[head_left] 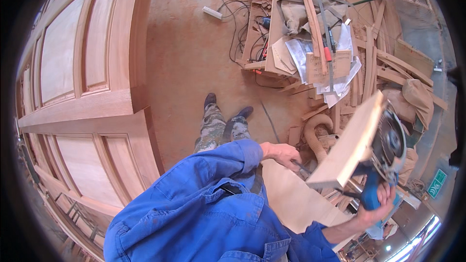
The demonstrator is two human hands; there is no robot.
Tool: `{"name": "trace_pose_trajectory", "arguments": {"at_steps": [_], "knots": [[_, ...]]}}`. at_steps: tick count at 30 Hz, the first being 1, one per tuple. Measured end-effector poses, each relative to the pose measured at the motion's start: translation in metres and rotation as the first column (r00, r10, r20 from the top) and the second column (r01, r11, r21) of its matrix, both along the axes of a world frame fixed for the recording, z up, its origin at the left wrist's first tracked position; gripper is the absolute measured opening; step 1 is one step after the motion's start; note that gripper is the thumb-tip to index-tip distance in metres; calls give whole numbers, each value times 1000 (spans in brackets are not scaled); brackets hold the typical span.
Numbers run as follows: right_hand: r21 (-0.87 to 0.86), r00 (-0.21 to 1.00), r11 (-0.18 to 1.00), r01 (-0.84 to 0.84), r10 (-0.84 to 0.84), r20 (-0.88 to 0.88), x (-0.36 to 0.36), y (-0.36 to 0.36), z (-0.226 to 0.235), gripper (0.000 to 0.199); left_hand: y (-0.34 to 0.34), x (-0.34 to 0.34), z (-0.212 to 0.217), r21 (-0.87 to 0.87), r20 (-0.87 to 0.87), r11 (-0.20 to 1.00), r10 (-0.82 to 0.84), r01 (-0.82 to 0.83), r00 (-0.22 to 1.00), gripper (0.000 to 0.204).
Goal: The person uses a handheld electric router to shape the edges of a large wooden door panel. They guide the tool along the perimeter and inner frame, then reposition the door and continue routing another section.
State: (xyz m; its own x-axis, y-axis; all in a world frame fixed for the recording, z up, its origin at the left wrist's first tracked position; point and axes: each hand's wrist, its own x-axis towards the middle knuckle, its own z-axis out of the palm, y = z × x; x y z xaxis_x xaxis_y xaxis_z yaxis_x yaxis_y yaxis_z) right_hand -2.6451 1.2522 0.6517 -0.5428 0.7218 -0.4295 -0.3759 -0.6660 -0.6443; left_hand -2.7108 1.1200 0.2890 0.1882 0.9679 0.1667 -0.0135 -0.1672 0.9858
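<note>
My right hand is wrapped round the handle of a blue handheld circular saw, held up at the right. Its round blade faces away from me, partly ringed by a metal guard. Against the blade's left side stands a thick pale wooden board, tilted; whether it is fixed to the saw I cannot tell. My left hand is closed on a dark, thin cord near the board's lower corner. A pale sheet of wood lies below both hands.
Stacked panelled wooden doors fill the left side. A bench at the upper right carries papers, wood strips and a cloth bag. Offcuts and a ribbed hose lie at the right. Black cables trail over the floor.
</note>
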Motion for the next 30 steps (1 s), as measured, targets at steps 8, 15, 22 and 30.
{"name": "trace_pose_trajectory", "arguments": {"at_steps": [8, 15, 22, 30], "knots": [[21, 997, 997, 71, -71, 14, 86, -7, 29, 28, -287, -160, -209, -362, -778, 650, 184, -668, 600, 17], [-43, 965, 989, 140, -127, 228, 133, 23, -53, 28, -237, -197, 77, -110, -682, 38, 724, -993, 103, 56], [-63, 914, 998, 29, -1, 405, 177, 34, -163, 32, -196, -92, 200, -375, 6, 860, 377, -347, 926, 31], [109, 866, 992, -57, -5, 499, 172, -26, -181, 56, -40, -50, 180, -241, -663, 719, 368, -651, 652, 36]]}}
